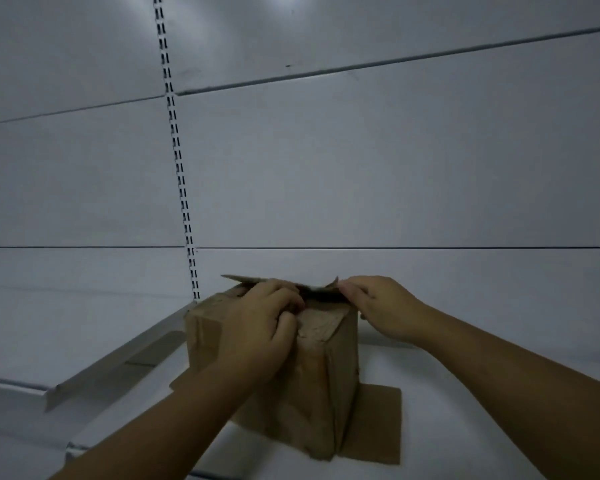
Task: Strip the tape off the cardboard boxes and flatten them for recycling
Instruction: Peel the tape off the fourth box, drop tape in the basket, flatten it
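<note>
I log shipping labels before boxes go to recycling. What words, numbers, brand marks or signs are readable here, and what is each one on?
No text can be read in this dim view.
Cardboard box: plain brown faces, no print showing; the left hand and right hand cover part of its top.
Flat cardboard under it: plain.
White wall panels: no sign or label.

One cardboard box point(321, 393) and two hands point(257, 323) point(378, 306).
</note>
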{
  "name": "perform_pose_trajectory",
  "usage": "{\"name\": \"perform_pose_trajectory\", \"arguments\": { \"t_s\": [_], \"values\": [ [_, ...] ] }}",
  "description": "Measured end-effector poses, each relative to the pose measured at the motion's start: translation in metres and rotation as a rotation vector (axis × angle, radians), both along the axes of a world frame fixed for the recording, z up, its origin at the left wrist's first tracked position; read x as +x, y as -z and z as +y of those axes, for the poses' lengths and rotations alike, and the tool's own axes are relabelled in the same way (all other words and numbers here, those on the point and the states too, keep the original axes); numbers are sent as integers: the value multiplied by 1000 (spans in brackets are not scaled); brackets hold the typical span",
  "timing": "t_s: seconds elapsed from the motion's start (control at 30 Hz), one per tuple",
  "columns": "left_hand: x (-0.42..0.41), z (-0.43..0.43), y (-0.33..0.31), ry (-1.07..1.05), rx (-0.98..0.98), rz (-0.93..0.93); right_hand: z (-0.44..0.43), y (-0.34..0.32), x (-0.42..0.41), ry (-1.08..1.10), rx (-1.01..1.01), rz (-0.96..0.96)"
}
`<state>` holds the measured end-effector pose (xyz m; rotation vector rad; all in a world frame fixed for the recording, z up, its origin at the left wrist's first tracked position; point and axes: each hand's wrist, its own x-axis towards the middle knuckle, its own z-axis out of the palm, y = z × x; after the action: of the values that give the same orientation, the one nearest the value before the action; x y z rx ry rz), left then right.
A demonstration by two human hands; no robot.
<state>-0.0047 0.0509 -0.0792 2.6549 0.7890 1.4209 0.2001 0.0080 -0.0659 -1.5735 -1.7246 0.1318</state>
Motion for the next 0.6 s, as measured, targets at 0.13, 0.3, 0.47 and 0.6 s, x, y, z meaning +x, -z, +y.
{"name": "perform_pose_trajectory", "arguments": {
  "t_s": [0.13, 0.3, 0.47, 0.6],
  "values": [
    [0, -12, 1, 91, 92, -54, 3, -5, -8, 269, 254, 185],
    [6, -48, 26, 309, 97, -40, -26, -34, -20, 313, 566, 327],
    [23, -89, 58, 374, 42, -156, -92, -36, -16, 164, 820, -112],
    [30, -120, 101, 459, -137, -1, -117, -1, 3, 247, 695, -115]
  ]
}}
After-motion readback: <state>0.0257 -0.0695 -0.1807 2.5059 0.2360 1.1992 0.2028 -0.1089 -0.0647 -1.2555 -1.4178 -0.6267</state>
